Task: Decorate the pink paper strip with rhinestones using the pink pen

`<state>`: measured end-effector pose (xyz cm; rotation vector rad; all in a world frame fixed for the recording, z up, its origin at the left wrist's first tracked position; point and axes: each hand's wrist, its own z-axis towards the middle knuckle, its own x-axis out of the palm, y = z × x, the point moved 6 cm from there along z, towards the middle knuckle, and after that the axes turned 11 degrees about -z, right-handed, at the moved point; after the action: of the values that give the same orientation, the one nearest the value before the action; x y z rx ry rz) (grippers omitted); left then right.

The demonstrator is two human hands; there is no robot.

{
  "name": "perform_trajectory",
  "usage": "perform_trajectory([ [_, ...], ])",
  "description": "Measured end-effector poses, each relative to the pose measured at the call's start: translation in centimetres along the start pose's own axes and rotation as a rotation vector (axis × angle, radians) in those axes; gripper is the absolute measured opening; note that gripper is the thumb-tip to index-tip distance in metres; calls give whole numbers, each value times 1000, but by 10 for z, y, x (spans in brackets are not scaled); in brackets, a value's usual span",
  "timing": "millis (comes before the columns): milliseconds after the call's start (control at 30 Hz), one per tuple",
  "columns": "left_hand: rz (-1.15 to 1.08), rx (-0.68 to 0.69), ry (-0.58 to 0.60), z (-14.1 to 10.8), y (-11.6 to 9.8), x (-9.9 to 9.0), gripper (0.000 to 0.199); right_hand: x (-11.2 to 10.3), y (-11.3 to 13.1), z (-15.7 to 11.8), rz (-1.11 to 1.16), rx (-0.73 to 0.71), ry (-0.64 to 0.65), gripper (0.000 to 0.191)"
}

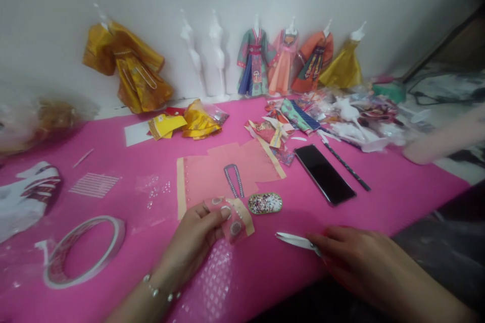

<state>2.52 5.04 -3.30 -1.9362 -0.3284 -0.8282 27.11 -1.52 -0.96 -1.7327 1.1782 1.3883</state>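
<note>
One small piece of thin pink cloth (238, 218), with round pale-rimmed motifs and a beaded cream border, sits at bottom centre, pinched between the thumb and fingers of the left hand (197, 227). Lower right, the right hand (352, 252) is curled around slim metal scissors (297, 240), blades pointing left; blur hides how far they are parted.

Mid-frame, a flat salmon fabric panel (212, 161) has cream strips at both ends and bears a narrow, dotted grey U-shaped trim (233, 171). Beside its lower edge lies an oval case (265, 203) with a glittery, speckled top. A glossy black phone (325, 174) slants at centre right; a ring of tape (118, 234) lies lower left, and crinkled bubble wrap (214, 282) spreads near the bottom.

Smooth magenta tabletop (397, 181) shows between the cloth's edge and the scissor tips, which stand apart, with the oval case bounding that gap above. The near table edge slants from mid right toward bottom centre, beneath the right hand.
</note>
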Motion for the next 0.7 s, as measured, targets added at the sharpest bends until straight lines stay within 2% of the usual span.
perform_trajectory([
  [233, 0, 9, 27, 1, 0, 2, 29, 2, 4, 4, -65, -20, 46, 39],
  [700, -21, 6, 2, 2, -1, 3, 25, -3, 6, 4, -103, -62, -54, 42],
])
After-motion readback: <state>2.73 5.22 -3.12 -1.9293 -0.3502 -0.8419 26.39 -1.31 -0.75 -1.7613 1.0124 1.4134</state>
